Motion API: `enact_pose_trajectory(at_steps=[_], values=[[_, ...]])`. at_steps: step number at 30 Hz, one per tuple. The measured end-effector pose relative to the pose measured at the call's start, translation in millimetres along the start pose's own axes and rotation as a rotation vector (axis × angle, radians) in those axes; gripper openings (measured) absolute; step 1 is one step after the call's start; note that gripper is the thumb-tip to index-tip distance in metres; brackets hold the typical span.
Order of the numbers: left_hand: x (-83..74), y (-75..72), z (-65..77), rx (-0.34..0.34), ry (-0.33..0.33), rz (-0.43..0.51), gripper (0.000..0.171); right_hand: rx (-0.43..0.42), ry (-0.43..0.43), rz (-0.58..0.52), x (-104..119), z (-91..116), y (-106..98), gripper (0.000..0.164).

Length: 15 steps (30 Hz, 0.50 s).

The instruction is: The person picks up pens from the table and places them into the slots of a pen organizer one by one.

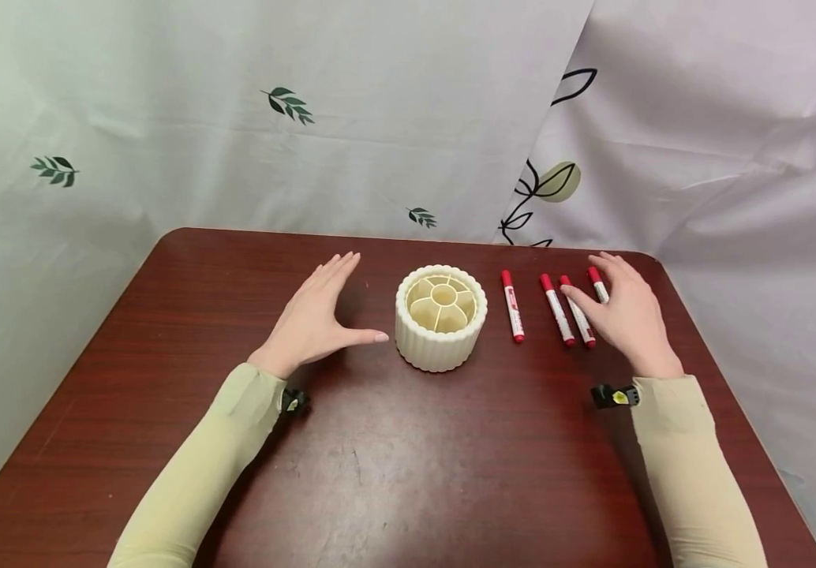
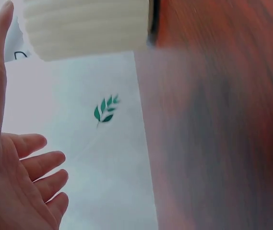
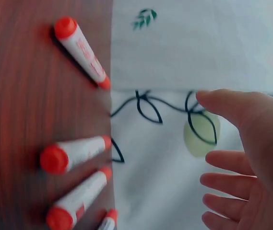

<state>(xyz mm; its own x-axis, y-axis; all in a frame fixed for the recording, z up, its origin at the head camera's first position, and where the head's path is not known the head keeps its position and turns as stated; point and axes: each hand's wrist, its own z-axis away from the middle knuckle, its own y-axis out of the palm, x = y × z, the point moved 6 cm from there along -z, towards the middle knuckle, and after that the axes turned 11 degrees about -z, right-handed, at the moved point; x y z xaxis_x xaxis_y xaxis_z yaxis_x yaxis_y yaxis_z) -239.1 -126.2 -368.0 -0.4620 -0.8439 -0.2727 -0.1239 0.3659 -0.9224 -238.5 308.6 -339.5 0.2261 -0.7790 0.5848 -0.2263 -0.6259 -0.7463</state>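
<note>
While left hand and right hand had grips apart, empty | red-capped markers lay right of cream holder, axes roughly front-to-back | right hand nearer

Pale yellow long sleeves, wide cuffs; black wristbands, small yellow markings.

Holder looks ribbed plast., markers smooth plast., table glossy w/ wood grain, backdrop wrinkled cloth.
</note>
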Motion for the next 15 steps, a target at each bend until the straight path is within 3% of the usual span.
enact_pose_trajectory(at_steps=[4,15], values=[[-8.9,4.9,1.8,0.017,-0.032,0.115,0.123,-0.028,0.049,-0.015,-18.0,1.5,-10.2,0.069],[-39.1,17.7,-3.7,-0.010,-0.002,0.359,0.116,0.010,0.174,-0.013,-69.2,9.7,-18.5,0.064]])
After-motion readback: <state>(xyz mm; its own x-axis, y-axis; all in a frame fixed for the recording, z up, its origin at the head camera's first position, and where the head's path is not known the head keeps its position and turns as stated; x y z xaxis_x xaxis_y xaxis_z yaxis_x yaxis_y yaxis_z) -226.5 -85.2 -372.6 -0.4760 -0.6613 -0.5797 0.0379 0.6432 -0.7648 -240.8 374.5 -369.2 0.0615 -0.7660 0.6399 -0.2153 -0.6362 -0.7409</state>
